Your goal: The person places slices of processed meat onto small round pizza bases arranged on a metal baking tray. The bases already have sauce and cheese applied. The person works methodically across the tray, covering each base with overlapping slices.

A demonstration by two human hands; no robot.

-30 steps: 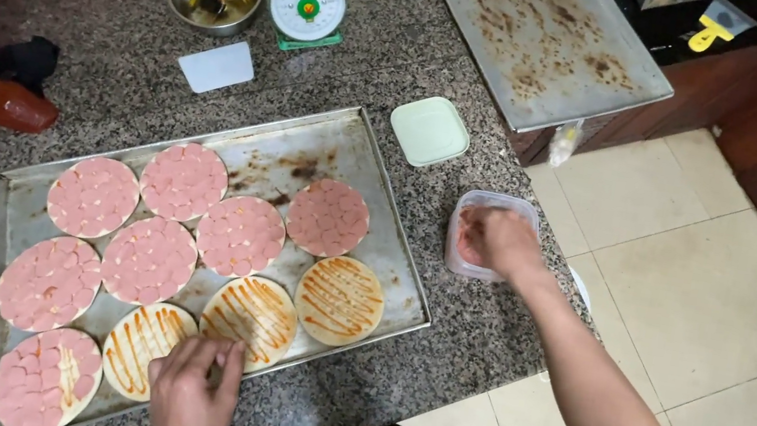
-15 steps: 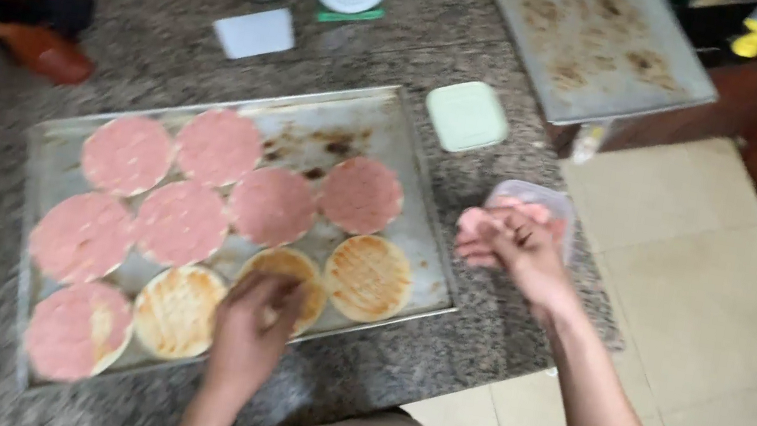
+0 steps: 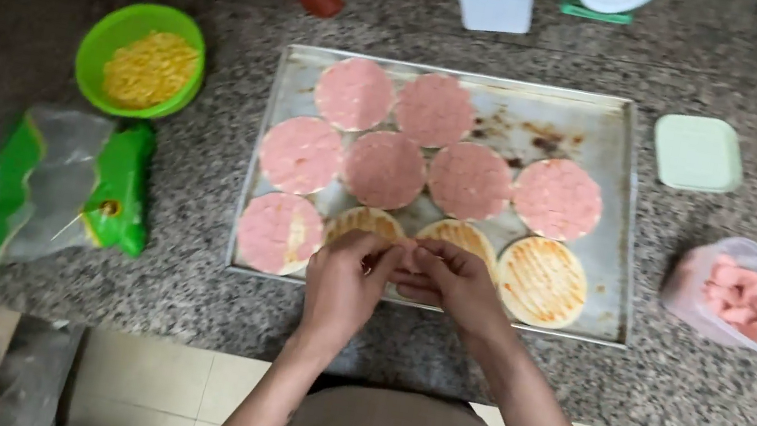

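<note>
Seven pink meat slices already cover bases on the metal tray (image 3: 615, 220) before us: two in the back row, four in the middle row and one (image 3: 279, 232) at the left end of the front row. Reading from the left of the counter, we pass a green plastic bag (image 3: 63, 191) lying flat, then a green bowl (image 3: 142, 59) of yellow kernels, both well apart from the tray. In the front row, three toasted round bases remain uncovered: two partly hidden behind our hands and one bare base (image 3: 542, 282) at the right end. Our left hand (image 3: 345, 284) and right hand (image 3: 450, 282) meet over the middle of the front row, fingertips pinched together on what seems to be a pink slice, mostly hidden, just above the two central bases. We judge the layering roughly two thirds complete. Further right, a pale green lid (image 3: 699, 152) lies beside the tray, and an open clear tub (image 3: 738, 293) of pink slices stands near the counter's edge.
</note>
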